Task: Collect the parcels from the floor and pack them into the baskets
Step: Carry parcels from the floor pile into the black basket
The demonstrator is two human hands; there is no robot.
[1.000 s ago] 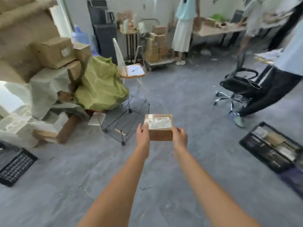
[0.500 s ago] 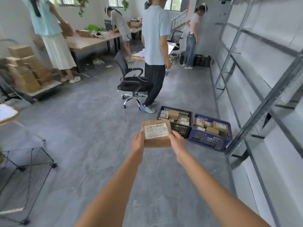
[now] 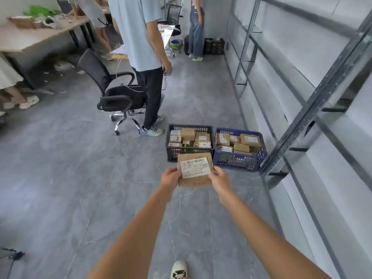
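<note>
I carry a brown cardboard parcel (image 3: 194, 181) with a white shipping label out in front of me. My left hand (image 3: 170, 179) grips its left edge and my right hand (image 3: 219, 180) grips its right edge. Just beyond the parcel, on the grey floor, stand two baskets side by side. The black basket (image 3: 171, 153) on the left holds several small parcels. The blue basket (image 3: 237, 161) on the right also holds several parcels. The held parcel hides part of the black basket's front wall.
A person in a light blue shirt (image 3: 141, 57) stands left of the baskets beside a black office chair (image 3: 114, 93). Grey metal shelving (image 3: 314, 101) runs along the right wall. Other people and a desk (image 3: 30, 41) are further back. My shoe (image 3: 179, 269) shows at the bottom.
My view has swung from the pile of boxes round to the shelving aisle. The two baskets have come much closer, and the parcel stays held in both hands.
</note>
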